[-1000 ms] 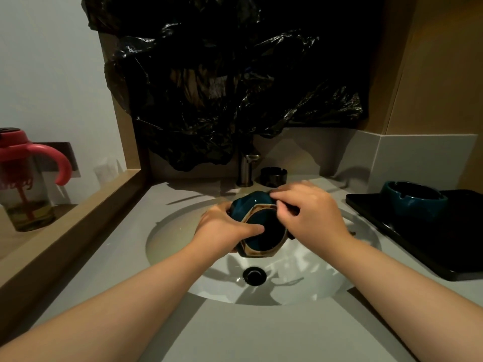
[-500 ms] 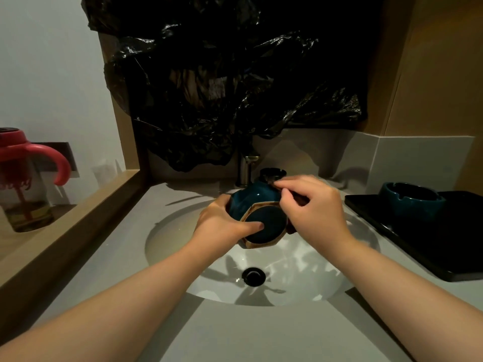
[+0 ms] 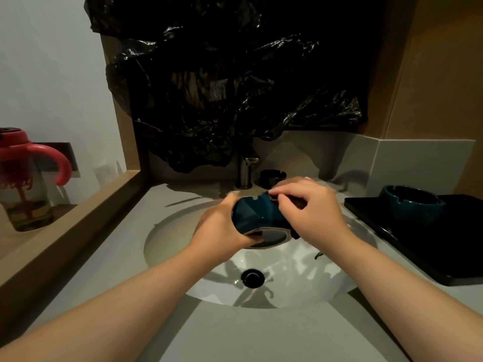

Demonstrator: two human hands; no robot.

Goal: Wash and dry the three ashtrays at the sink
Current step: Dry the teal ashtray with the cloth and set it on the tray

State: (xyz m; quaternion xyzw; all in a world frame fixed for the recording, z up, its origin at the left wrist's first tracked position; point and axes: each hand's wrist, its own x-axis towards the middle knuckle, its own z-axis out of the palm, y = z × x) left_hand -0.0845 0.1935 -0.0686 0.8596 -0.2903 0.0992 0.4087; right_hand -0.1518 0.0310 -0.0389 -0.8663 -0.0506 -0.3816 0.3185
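Observation:
Over the white sink basin (image 3: 183, 246), my left hand (image 3: 222, 228) grips a teal ashtray (image 3: 257, 214) from the left. The ashtray is tipped on its side, its hexagonal base facing me and downward. My right hand (image 3: 311, 210) lies over its right side and rim, pinching a dark cloth-like pad (image 3: 295, 232) against it; most of the pad is hidden. A second teal ashtray (image 3: 413, 205) sits upright on a black tray (image 3: 444, 257) to the right. A small black ashtray (image 3: 272, 175) stands beside the tap.
The metal tap (image 3: 245, 171) rises behind the basin under a hanging black plastic bag (image 3: 222, 87). The drain (image 3: 252, 277) is in the basin's middle. A wooden ledge (image 3: 65, 226) runs on the left, with a red-lidded bottle (image 3: 23, 178) behind it.
The held ashtray has risen toward the tap and tipped further, so its base now faces more downward. My right hand has shifted along its rim with the pad.

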